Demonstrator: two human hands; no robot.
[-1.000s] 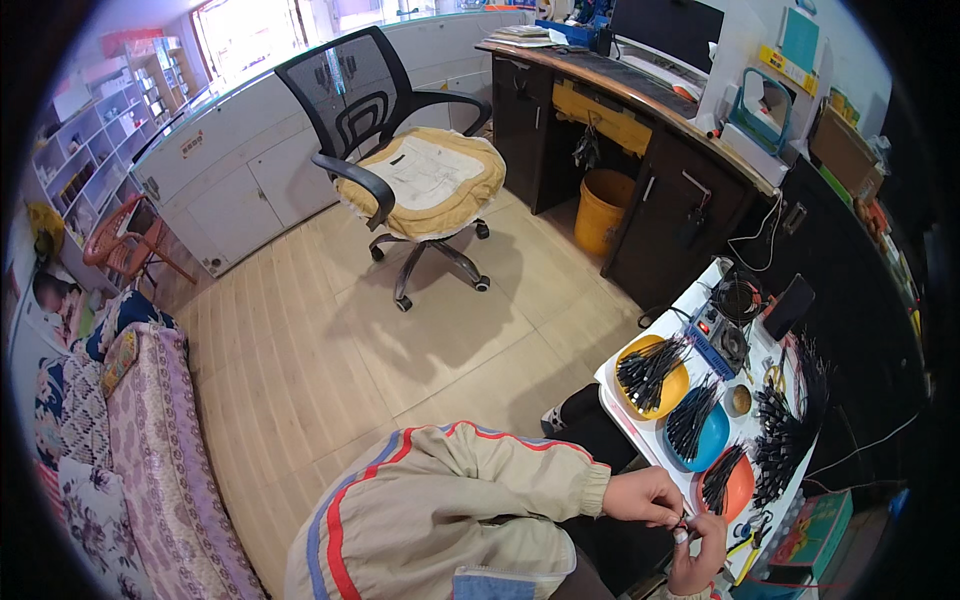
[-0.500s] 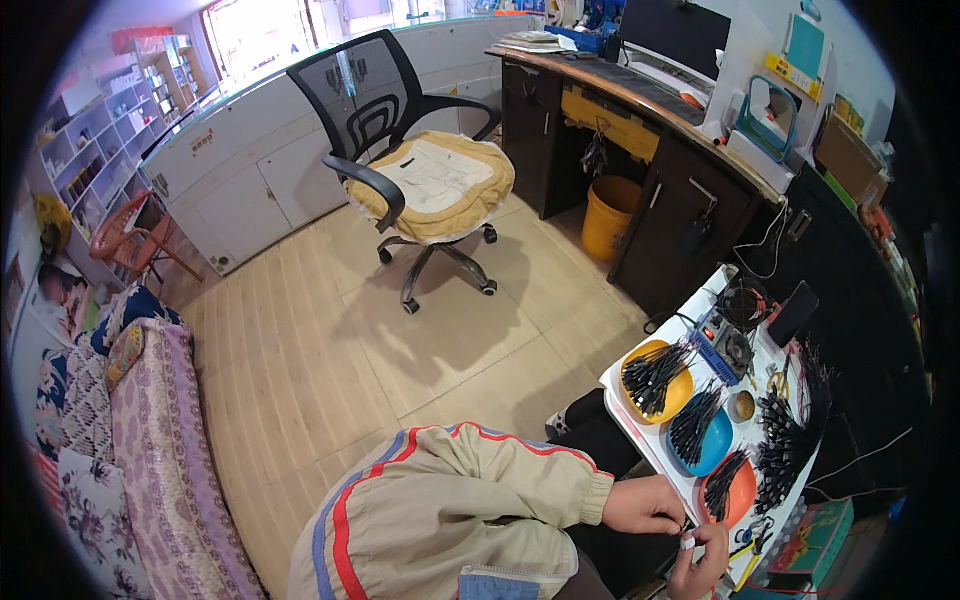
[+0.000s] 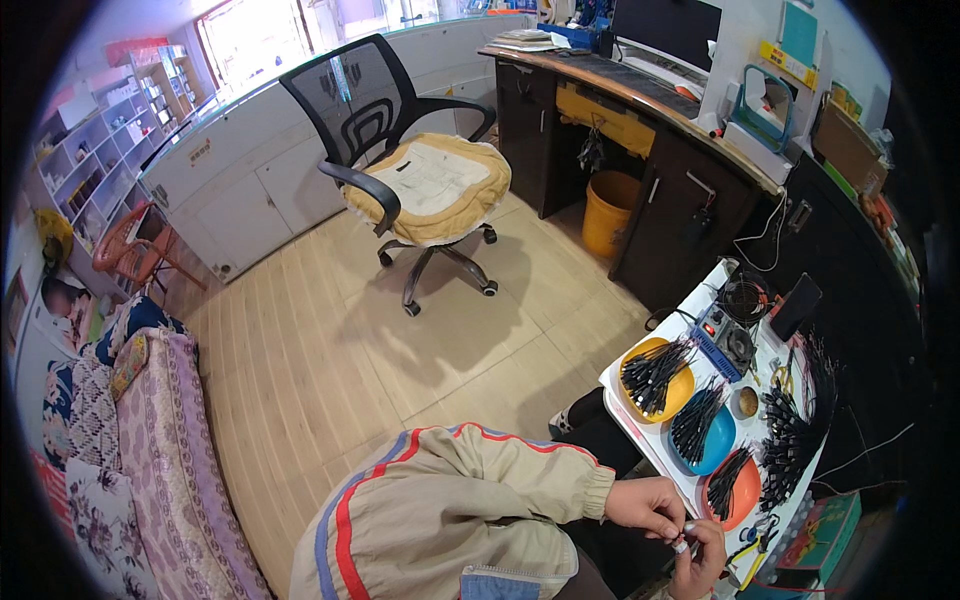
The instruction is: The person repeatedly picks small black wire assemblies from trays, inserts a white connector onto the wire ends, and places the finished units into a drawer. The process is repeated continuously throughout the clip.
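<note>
At the lower right, my left hand (image 3: 645, 503) and my right hand (image 3: 700, 562) meet at the fingertips beside the table's near edge. Both are closed in a pinch on something thin and dark, too small to make out. A white wrap or tip shows at my right hand's fingers. Closest to them is an orange bowl (image 3: 745, 495) with a bunch of short black cables (image 3: 725, 482) in it. Beyond it stand a blue bowl (image 3: 718, 440) and a yellow bowl (image 3: 680, 385), each also holding black cables. A larger pile of black cables (image 3: 785, 440) lies to their right.
The white table (image 3: 640, 425) also bears a blue device (image 3: 722, 350), a small fan (image 3: 745, 295), a phone (image 3: 795, 305), a small round container (image 3: 747, 402) and pliers (image 3: 765, 535). A wheeled office chair (image 3: 430, 185) stands ahead, a sofa (image 3: 170, 450) at left, a dark desk (image 3: 660, 200) beyond.
My hands have shifted slightly, and their fingertips are now closer together. The whole view has tilted a little; the bowls and cables stay where they were.
</note>
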